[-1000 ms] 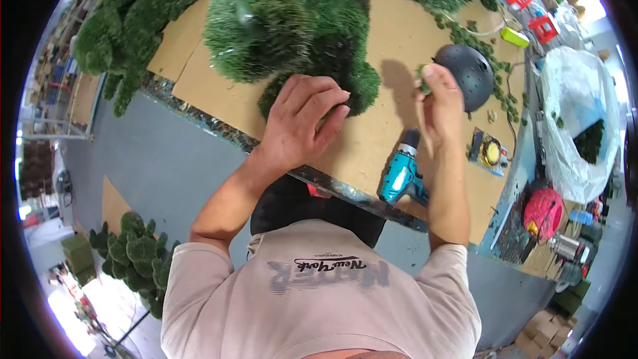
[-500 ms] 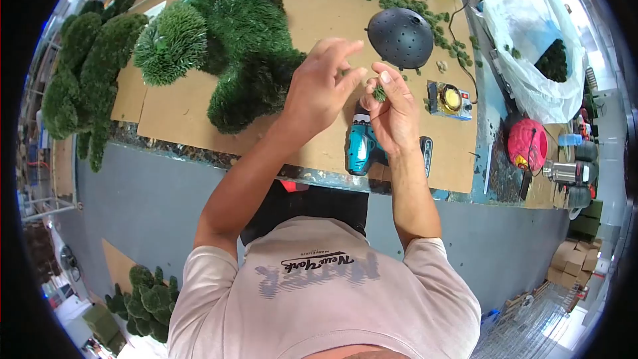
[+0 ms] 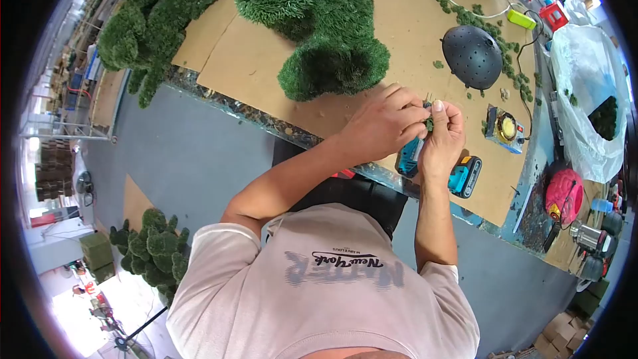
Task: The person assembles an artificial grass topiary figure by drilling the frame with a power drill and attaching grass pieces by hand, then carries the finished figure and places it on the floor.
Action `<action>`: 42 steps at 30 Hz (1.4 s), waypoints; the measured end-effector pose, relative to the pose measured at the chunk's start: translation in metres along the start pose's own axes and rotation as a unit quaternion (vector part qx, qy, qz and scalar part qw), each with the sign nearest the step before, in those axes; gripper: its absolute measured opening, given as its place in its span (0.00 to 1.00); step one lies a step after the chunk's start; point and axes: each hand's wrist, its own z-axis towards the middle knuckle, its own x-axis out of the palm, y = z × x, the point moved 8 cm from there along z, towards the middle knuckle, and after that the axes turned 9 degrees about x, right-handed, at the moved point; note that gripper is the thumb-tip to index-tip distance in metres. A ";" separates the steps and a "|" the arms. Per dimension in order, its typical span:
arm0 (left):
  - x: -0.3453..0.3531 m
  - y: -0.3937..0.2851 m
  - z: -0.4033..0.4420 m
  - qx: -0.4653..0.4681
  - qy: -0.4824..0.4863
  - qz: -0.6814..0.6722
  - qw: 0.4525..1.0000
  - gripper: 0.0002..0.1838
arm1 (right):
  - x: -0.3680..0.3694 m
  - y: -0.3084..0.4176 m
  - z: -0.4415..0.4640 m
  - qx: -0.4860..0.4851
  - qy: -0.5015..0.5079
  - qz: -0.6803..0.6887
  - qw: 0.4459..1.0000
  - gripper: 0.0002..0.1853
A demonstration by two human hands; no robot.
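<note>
Green sprig (image 3: 429,123) is pinched by left hand (image 3: 380,126) and right hand (image 3: 442,143) near table edge (image 3: 266,120).

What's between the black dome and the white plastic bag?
In the head view, scattered green tufts and a dark cable lie between dome and bag.

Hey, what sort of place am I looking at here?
Probably a workshop, perhaps one working with artificial greenery. Large green shapes that look like fake grass lie on the table, along with a drill and a black dome dotted with holes.
</note>
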 end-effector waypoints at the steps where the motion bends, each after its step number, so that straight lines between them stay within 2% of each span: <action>1: -0.002 0.000 -0.002 0.009 -0.003 0.009 1.000 0.09 | 0.001 -0.004 -0.002 0.003 -0.002 -0.010 1.000 0.09; 3: -0.002 0.003 -0.007 0.021 -0.001 0.024 1.000 0.10 | 0.003 -0.007 -0.006 0.005 -0.003 -0.011 1.000 0.10; 5: -0.004 0.007 -0.009 0.045 -0.022 0.011 0.999 0.10 | 0.007 0.000 -0.010 -0.042 -0.017 -0.093 0.995 0.14; 6: -0.006 0.006 -0.007 0.057 -0.018 0.022 0.998 0.10 | 0.008 0.003 -0.010 -0.052 -0.014 -0.080 0.995 0.14; 9: -0.014 0.005 -0.011 0.032 -0.029 0.005 0.999 0.10 | 0.017 -0.006 -0.016 0.017 0.140 -0.025 0.990 0.12; 10: -0.017 0.011 -0.013 -0.003 -0.017 -0.003 1.000 0.09 | 0.022 -0.009 -0.019 0.040 0.190 -0.011 0.981 0.13; 12: -0.022 0.020 -0.017 -0.055 0.016 -0.010 0.998 0.08 | 0.021 -0.014 -0.023 0.063 0.203 0.002 0.977 0.12; 15: -0.025 0.018 -0.024 -0.065 0.058 -0.033 0.996 0.08 | 0.013 -0.032 -0.023 0.120 0.217 0.031 0.968 0.14; 21: -0.024 0.024 -0.032 -0.181 0.092 -0.143 0.969 0.08 | 0.020 -0.016 -0.033 0.035 0.227 0.014 0.973 0.11; 24: -0.028 0.020 -0.032 -0.159 0.091 -0.114 0.976 0.09 | 0.014 -0.017 -0.032 0.024 0.209 -0.020 0.977 0.10; 25: -0.029 0.020 -0.033 -0.163 0.094 -0.123 0.974 0.09 | 0.011 -0.014 -0.030 -0.006 0.196 -0.059 0.979 0.10; 26: -0.045 0.015 -0.026 -0.110 0.056 0.040 0.992 0.10 | 0.008 -0.011 -0.029 -0.036 0.182 -0.097 0.978 0.09; 27: -0.059 0.009 -0.020 -0.051 0.017 0.203 0.978 0.12 | 0.004 -0.011 -0.028 -0.031 0.177 -0.101 0.979 0.09; 28: -0.064 0.017 -0.017 -0.052 0.020 0.198 0.979 0.12 | 0.000 -0.009 -0.026 -0.034 0.161 -0.098 0.981 0.09; 30: -0.080 0.027 -0.012 -0.029 -0.002 0.325 0.945 0.14 | -0.008 -0.012 -0.024 -0.030 0.142 -0.076 0.987 0.08; 34: -0.079 0.048 -0.012 -0.019 0.060 0.355 0.933 0.15 | -0.014 -0.012 -0.024 0.006 0.124 -0.073 0.990 0.08; 40: -0.086 0.058 -0.028 -0.005 0.039 0.351 0.936 0.17 | -0.037 -0.012 -0.018 0.035 0.084 -0.070 0.993 0.10; 42: -0.088 0.062 -0.029 -0.003 0.039 0.347 0.937 0.17 | -0.045 -0.010 -0.012 0.024 0.078 -0.030 0.996 0.10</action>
